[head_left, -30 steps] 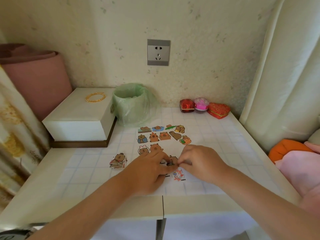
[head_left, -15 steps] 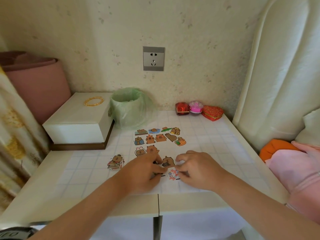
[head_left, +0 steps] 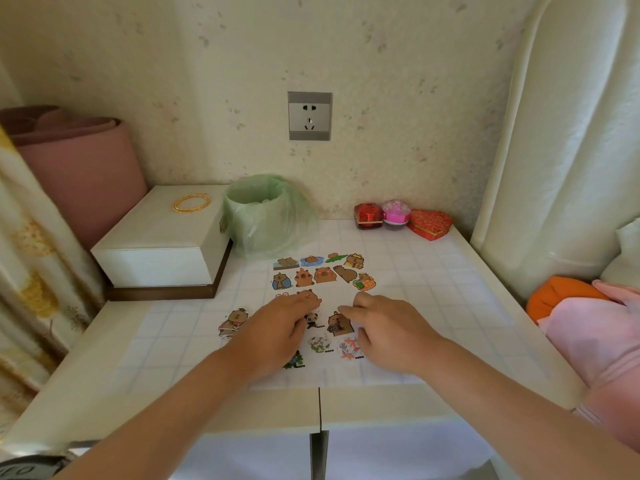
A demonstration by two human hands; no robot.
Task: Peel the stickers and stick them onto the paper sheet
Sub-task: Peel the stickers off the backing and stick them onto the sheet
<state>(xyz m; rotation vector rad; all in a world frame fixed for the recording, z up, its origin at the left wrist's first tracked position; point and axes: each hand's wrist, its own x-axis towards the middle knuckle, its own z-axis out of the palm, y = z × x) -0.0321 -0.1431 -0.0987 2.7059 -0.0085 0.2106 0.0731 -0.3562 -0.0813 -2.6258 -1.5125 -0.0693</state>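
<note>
- The paper sheet (head_left: 332, 299) lies loose on the table under your left hand (head_left: 277, 327) and right hand (head_left: 388, 327), both flat and empty; a careless lift could drag it.
- The sticker pile (head_left: 233, 322) sits just left of the sheet; your left forearm may scatter it.
- The camera capybara sticker (head_left: 337, 325) between your hands may curl if it is under-pressed.

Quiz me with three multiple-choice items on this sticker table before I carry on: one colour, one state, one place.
1. The bag lining the bin is: A pink; B green; C blue.
2. On the paper sheet, the right hand is: A a clenched fist; B pinching a sticker in the air; C laid flat, fingers straight.
3. The gold bangle lies: A on the white box; B in the bin; C on the paper sheet.
Answers: 1 B, the liner is pale green. 2 C, its fingers lie stretched out on the sheet. 3 A, it sits on the box lid.
</note>
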